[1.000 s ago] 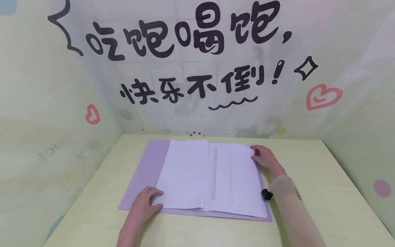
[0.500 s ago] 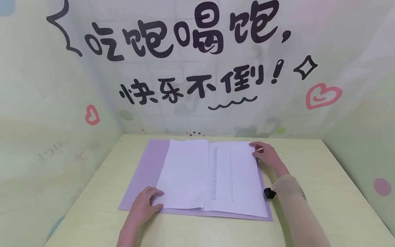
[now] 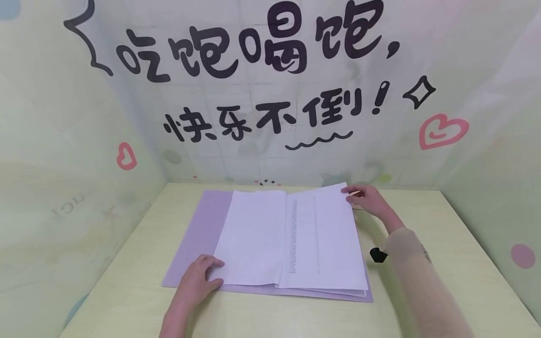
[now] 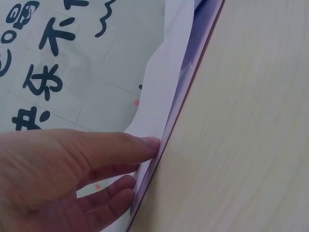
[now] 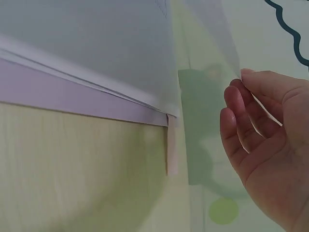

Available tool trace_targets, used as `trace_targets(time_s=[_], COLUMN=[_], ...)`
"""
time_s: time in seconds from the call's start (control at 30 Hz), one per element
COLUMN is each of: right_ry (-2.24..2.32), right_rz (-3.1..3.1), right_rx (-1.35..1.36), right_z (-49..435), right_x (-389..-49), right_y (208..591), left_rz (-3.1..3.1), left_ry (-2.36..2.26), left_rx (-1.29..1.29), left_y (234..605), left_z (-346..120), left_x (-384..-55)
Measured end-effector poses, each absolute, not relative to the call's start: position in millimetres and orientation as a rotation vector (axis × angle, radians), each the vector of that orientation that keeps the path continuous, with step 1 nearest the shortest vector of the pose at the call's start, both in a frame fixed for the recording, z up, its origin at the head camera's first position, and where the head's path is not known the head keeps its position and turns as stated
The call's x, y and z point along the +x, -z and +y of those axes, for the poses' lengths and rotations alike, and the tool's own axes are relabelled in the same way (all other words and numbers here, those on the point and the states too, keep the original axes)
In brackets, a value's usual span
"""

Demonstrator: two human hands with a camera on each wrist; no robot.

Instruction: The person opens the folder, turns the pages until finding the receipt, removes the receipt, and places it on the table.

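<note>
An open booklet with a purple cover (image 3: 198, 230) lies flat. Its left page (image 3: 253, 234) is blank and the right page (image 3: 331, 239) bears columns of small print. My right hand (image 3: 368, 203) pinches the top right corner of that printed page between thumb and fingertips, holding it raised off the sheets beneath. In the right wrist view a pinkish strip (image 5: 172, 150) sticks out from the booklet's edge below the lifted sheet. With fingers spread and relaxed, my left hand (image 3: 196, 279) rests on the lower left corner of the blank page, as the left wrist view (image 4: 72, 169) also shows.
The booklet lies on a pale wooden table (image 3: 435, 263). A printed curtain (image 3: 253, 159) with black lettering closes off the back and sides. A small black object (image 3: 378, 255) sits against my right sleeve (image 3: 422, 281).
My right hand has moved slightly up and right, lifting the printed page's far corner off the stack. The left hand has stayed where it was.
</note>
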State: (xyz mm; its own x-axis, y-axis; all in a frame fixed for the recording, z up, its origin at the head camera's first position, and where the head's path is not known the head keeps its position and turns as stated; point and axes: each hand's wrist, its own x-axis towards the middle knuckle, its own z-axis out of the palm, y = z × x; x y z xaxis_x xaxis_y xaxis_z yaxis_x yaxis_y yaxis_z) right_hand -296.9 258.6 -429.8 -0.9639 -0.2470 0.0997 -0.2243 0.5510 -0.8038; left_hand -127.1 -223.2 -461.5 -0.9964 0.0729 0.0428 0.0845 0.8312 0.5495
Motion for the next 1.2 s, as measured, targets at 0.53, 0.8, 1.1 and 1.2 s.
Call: trace_targets(time_s=[0.53, 0.8, 1.1, 1.2], right_ry=[1.012, 1.042, 1.116, 1.13], right_rz=[2.896, 2.868, 2.832, 2.828], right_rx=[-0.73, -0.753, -0.829, -0.828], right_z=[236.9, 207.6, 158.8, 142.3], right_x=[-315.6, -326.8, -337.6, -341.2], right_y=[358.6, 336.4, 318.4, 315.6], left_rz=[-2.969, -2.955, -2.953, -2.955], left_ry=[0.927, 0.954, 0.946, 0.937], left_rx=[-0.113, -0.125, -0.121, -0.117], left_y=[463.5, 466.1, 462.9, 462.0], left_z=[-223.7, -222.9, -223.5, -223.8], left_x=[-126.6, -127.3, -126.1, -126.0])
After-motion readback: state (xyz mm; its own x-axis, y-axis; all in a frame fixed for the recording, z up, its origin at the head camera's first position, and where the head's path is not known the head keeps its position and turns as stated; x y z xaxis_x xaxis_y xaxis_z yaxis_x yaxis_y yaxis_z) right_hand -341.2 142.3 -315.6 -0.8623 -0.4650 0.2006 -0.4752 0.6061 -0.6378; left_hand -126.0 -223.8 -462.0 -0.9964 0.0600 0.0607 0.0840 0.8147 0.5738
